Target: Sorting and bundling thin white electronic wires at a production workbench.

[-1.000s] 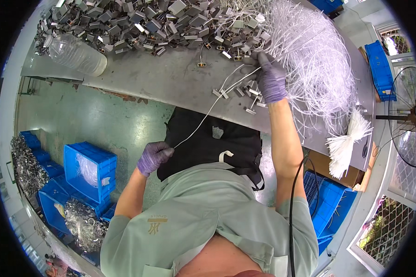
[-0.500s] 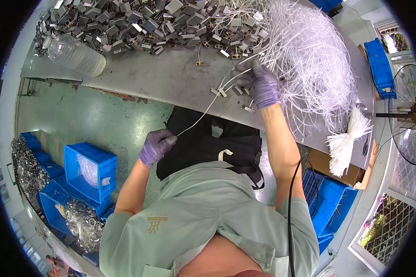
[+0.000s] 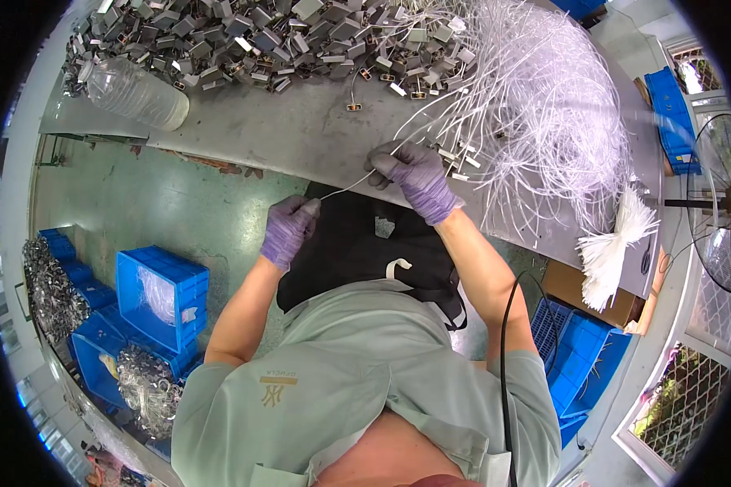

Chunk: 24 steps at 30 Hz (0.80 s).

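Observation:
A thin white cable [image 3: 345, 189] runs slantwise between my two gloved hands over the table's near edge. My left hand [image 3: 291, 227], in a purple-grey glove, pinches its lower end in front of the table. Higher up and to the right, my right hand [image 3: 410, 172], gloved alike, is closed around the cable just above the table edge. Beyond that hand the cable continues toward a big tangle of white cables [image 3: 544, 122]. Several small white-ended connectors [image 3: 460, 161] lie on the tabletop just right of my right hand.
A heap of grey rectangular connectors [image 3: 252, 45] covers the far part of the metal table [image 3: 276, 130]. A clear bottle [image 3: 134, 93] lies at far left. White strips in a bundle [image 3: 617, 247] hang at the right edge. Blue crates [image 3: 162, 296] stand on the floor at left.
My right hand has moved left and nearer, away from the cable tangle. My left hand has risen slightly to the right, so the stretch of cable between them is shorter.

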Each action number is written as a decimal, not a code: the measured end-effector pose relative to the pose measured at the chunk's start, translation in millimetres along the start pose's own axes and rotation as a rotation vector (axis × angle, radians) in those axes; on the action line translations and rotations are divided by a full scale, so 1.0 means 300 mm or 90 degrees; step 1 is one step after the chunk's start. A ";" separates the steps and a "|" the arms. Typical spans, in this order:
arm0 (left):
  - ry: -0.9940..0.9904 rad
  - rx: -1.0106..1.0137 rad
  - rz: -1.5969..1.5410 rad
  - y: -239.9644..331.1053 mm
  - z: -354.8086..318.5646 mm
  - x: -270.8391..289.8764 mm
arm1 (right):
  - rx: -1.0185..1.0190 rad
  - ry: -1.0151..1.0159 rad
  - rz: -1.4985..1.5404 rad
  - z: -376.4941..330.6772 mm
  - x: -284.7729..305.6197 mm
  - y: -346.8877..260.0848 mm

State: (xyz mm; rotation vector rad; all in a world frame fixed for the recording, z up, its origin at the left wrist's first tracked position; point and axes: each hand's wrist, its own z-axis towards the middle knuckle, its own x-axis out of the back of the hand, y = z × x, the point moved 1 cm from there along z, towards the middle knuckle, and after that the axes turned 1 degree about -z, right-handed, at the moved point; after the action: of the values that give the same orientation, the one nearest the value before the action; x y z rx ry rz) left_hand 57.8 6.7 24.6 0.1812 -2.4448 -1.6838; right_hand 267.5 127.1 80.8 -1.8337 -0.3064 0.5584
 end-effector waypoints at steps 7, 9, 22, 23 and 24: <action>-0.085 0.001 -0.115 0.107 -0.023 -0.066 | 0.002 0.054 -0.036 -0.009 -0.016 -0.012; -0.111 -0.005 -0.115 0.112 -0.029 -0.076 | -0.016 0.051 0.018 -0.003 0.000 -0.025; -0.173 0.016 -0.161 0.162 -0.106 -0.093 | 0.052 0.130 -0.034 0.012 0.137 -0.098; -0.176 0.037 -0.155 0.142 -0.102 -0.087 | 0.115 0.114 0.079 0.025 0.179 -0.131; -0.178 0.058 -0.149 0.134 -0.102 -0.086 | 0.178 0.097 0.192 0.033 0.194 -0.159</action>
State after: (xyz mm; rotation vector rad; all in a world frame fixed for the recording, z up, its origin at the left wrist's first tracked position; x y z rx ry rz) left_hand 89.1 -2.0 71.1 0.2700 -2.8039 -1.7975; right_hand 315.2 178.3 110.2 -1.6466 0.1479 0.6296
